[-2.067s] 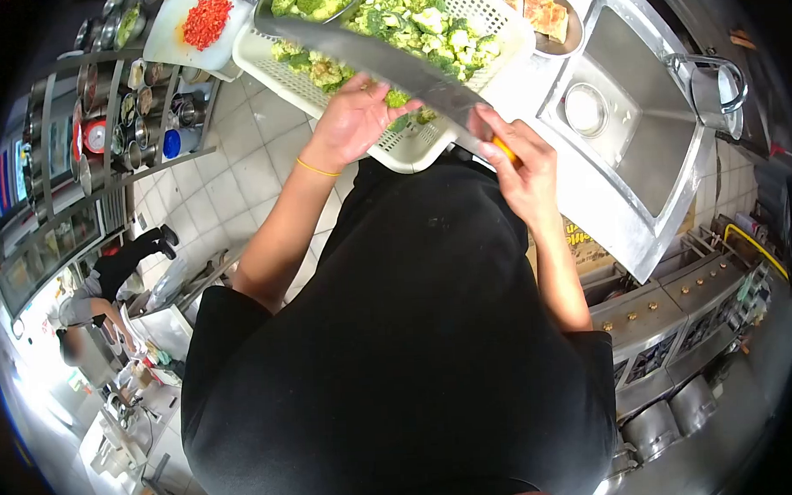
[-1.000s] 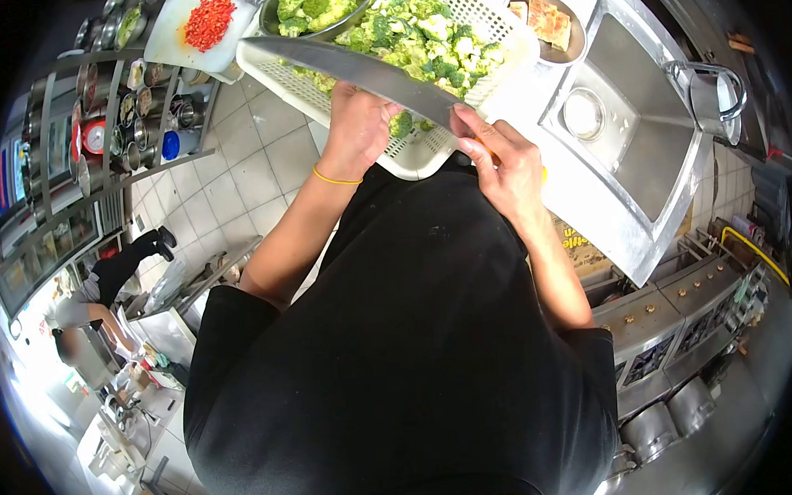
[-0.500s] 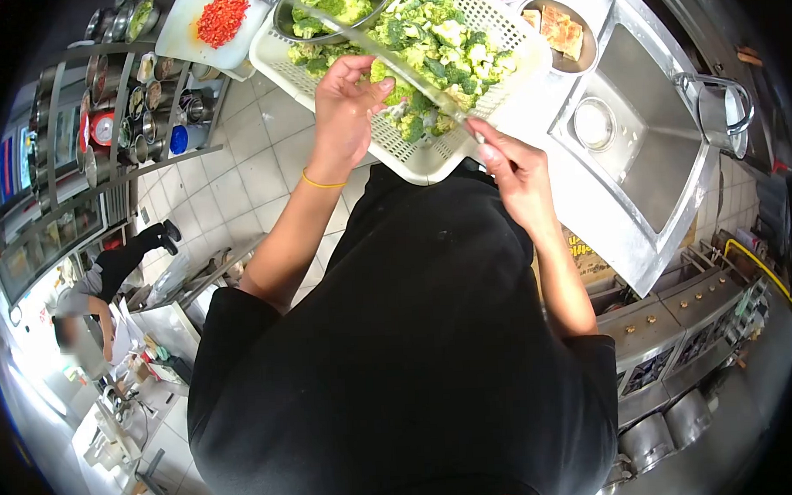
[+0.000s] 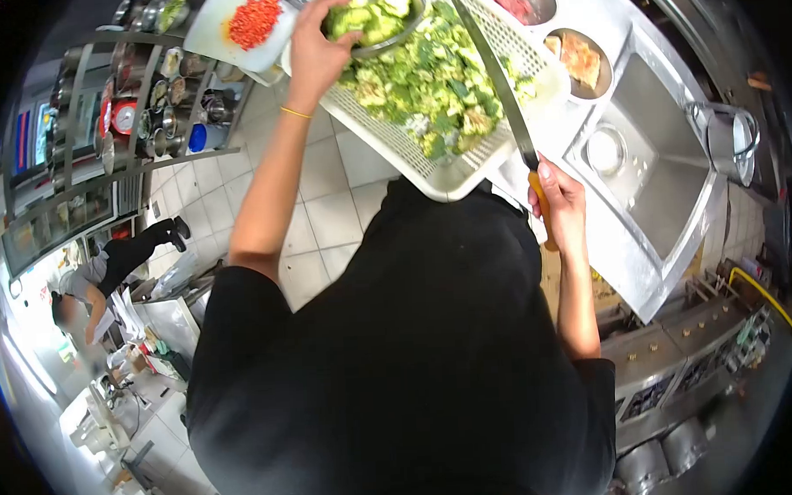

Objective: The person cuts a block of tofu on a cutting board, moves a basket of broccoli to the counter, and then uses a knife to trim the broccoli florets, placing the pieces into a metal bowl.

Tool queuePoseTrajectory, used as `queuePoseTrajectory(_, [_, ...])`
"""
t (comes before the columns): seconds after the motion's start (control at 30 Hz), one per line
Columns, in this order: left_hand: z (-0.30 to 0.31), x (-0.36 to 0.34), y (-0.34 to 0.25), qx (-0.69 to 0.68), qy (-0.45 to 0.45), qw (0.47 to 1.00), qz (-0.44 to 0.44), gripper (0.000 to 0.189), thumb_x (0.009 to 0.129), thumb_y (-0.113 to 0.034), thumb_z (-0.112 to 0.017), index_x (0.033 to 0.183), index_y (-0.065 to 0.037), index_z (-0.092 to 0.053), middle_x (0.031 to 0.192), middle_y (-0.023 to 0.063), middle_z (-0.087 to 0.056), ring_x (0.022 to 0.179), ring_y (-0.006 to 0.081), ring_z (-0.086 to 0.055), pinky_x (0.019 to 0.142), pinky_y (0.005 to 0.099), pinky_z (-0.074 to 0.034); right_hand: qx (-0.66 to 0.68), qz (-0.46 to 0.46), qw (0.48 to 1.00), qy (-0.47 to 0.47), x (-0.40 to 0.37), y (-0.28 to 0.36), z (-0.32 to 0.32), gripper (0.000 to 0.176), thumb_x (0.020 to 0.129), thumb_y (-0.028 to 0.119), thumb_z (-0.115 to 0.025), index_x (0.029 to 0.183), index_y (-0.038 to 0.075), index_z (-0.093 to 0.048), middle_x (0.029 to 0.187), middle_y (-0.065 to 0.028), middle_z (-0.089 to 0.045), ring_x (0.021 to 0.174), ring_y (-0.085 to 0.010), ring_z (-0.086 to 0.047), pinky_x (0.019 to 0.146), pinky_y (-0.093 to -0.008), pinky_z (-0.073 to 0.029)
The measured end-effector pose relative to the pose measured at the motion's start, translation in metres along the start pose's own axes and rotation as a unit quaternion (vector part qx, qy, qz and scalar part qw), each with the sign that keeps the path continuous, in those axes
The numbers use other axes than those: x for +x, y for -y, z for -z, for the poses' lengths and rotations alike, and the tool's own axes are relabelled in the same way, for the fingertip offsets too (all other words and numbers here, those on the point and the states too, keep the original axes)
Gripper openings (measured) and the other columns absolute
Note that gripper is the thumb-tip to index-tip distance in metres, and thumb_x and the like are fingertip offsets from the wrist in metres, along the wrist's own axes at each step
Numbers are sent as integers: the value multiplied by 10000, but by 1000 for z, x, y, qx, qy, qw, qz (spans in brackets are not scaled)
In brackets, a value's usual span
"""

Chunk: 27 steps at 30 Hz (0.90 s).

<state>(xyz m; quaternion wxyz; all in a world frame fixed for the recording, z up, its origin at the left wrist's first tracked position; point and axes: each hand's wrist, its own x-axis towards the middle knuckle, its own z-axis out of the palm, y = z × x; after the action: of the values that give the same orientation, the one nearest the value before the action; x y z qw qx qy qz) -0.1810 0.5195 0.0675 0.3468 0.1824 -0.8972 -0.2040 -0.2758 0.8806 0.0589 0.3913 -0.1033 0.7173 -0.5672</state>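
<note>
Gripping the knife (image 4: 497, 78) by its orange handle, your right hand (image 4: 562, 202) was just off the near right side of the white basket (image 4: 450, 183). Handle butt stuck out below your fingers; your palm was hidden. Blade ran up over the right part of the basket, tip right at the top edge of the picture, so couldn't confirm the very end was in view. Couldn't judge blade height over the basket either.

Your left hand (image 4: 319, 45) was well apart from the right, at the left side of the metal bowl (image 4: 392, 45), thumb and fingertips over the rim by the broccoli pieces (image 4: 375, 19). Couldn't tell whether it was pinching one or just resting there. Bowl sat at the basket's far left end, top cut off by the frame, and it hid whatever lay under it.

More cut broccoli (image 4: 443, 84) filled the middle of the basket, part of it behind the blade. Chopped red pieces (image 4: 253, 21) lay on the white board (image 4: 210, 40), left of your left hand. Bowl of browned slices (image 4: 581, 62) stood on the counter (image 4: 575, 123) near the sink (image 4: 658, 142). Pinkish contents of the bowl beyond were too small to identify.
</note>
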Motion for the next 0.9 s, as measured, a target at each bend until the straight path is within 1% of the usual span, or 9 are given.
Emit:
queuePoseTrajectory(0.13, [-4,-29,-49,-18,47,998,-28,329,662,-21,-703,980,-45,-625,1024,132,-616,971,302,-573,843,340,-452,19,-3,999,-29,-16,-3,11,403,933,307,-538,1208,15,-571,605,0,-502,506,-62,-429,466,-199,-359])
queuePoseTrajectory(0.2, [-23,-55,-70,-1,428,900,78,338,673,-82,-706,1002,-47,-638,977,130,-620,952,301,-579,812,368,-463,19,-9,999,-40,-20,-11,16,402,931,305,-541,1208,15,-571,606,0,-505,504,-61,-428,466,-197,-359])
queuePoseTrajectory(0.27, [-45,-78,-82,97,572,810,79,374,682,-106,-688,1053,-78,-646,969,130,-597,933,313,-582,773,396,-469,12,-9,999,-48,-23,-15,17,397,929,299,-547,1207,17,-573,607,2,-507,505,-58,-428,466,-194,-359])
queuePoseTrajectory(0.53, [-84,-103,-73,91,532,842,11,373,664,-6,-654,1030,-44,-594,999,133,-525,884,277,-608,736,391,-492,11,1,999,-37,-26,-13,11,362,925,274,-556,1195,35,-591,614,25,-496,534,-44,-431,487,-187,-367])
queuePoseTrajectory(0.57, [-78,-99,-66,-100,487,858,128,327,693,9,-614,1016,-28,-584,982,128,-540,838,268,-621,709,370,-510,14,8,999,-34,-26,-14,11,353,926,268,-556,1194,41,-594,618,29,-494,545,-41,-434,492,-187,-370])
queuePoseTrajectory(0.63, [-63,-84,-59,-423,389,754,318,317,781,41,-530,1094,-12,-519,1005,108,-557,829,240,-638,726,323,-543,-23,22,999,-19,-27,-18,13,313,924,236,-560,1197,89,-605,656,34,-507,574,-49,-442,534,-196,-387])
queuePoseTrajectory(0.7, [-38,-65,-70,-613,311,641,342,404,807,43,-504,1202,-29,-464,1057,129,-568,947,287,-626,796,321,-538,-43,56,997,-22,-25,-13,3,313,888,195,-607,1184,94,-614,691,11,-566,596,-67,-462,583,-223,-419])
queuePoseTrajectory(0.8, [-40,-68,-73,-734,189,529,381,441,830,18,-511,1260,-26,-422,1077,143,-574,1056,304,-585,845,315,-521,-126,302,943,-70,-8,-15,-20,378,799,166,-685,1165,98,-619,717,-63,-606,570,-135,-515,591,-274,-442])
queuePoseTrajectory(0.9, [-39,-66,-84,-786,169,461,376,430,840,1,-525,1257,-8,-423,1067,148,-583,1114,311,-553,871,309,-504,-226,293,927,-63,-4,4,-29,405,775,199,-705,1168,143,-622,641,-51,-536,533,-184,-519,534,-307,-435])
